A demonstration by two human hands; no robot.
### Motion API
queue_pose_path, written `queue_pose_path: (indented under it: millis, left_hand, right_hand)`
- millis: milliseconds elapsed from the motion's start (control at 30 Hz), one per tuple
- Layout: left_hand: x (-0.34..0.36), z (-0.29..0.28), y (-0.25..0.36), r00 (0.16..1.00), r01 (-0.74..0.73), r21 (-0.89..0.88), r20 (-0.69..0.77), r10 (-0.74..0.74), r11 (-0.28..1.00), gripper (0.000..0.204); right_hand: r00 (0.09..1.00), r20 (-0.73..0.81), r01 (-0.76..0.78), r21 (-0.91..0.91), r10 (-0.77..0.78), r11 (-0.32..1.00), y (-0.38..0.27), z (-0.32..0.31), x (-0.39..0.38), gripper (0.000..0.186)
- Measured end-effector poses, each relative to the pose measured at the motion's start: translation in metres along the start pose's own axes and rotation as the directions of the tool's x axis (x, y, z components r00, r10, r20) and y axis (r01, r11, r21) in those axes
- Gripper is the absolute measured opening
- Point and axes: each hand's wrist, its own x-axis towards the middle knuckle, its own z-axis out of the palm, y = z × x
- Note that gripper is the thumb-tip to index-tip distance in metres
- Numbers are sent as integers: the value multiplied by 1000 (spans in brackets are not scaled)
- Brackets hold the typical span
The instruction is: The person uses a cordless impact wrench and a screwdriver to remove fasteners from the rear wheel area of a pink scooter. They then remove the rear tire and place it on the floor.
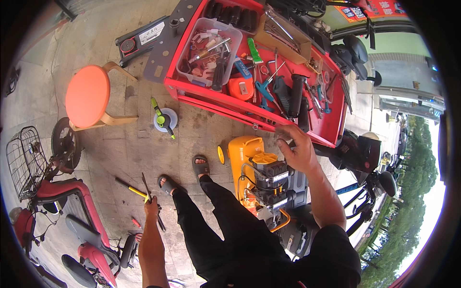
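Observation:
My left hand, at lower left, is closed around a long tool with a black-and-yellow handle and dark, thin metal parts; its exact kind is unclear. My right hand is by the front edge of a red tool drawer, fingers loosely bent and thumb apart, with nothing visible in it. Inside the drawer lie a clear plastic bin of small parts, an orange tape measure, a teal-handled T-shaped tool, a green tube and a black cylindrical grip.
Below the drawer stands a yellow air compressor with dark motors. An orange-topped stool and a green-and-black tool on a round base are at left. Red scooters stand lower left; a black motorbike is at right.

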Motion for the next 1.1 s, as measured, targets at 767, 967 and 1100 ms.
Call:
queue_pose_path:
  millis: [767, 967, 1100]
  left_hand:
    - [-95, 18, 13, 980, -180, -100, 63, 187, 979, 23]
    - [-99, -8, -28, 999, -8, -39, -31, 7, 999, 24]
    - [-114, -25, -50, 999, 22, -131, -32, -26, 991, 23]
  right_hand:
    - [944, 304, 247, -392, -129, 886, -13, 16, 278, 29]
    - [972, 235, 138, -462, -29, 876, 26, -31, 260, 25]
    - [976, 215, 80, -486, 31, 870, 55, -53, 241, 26]
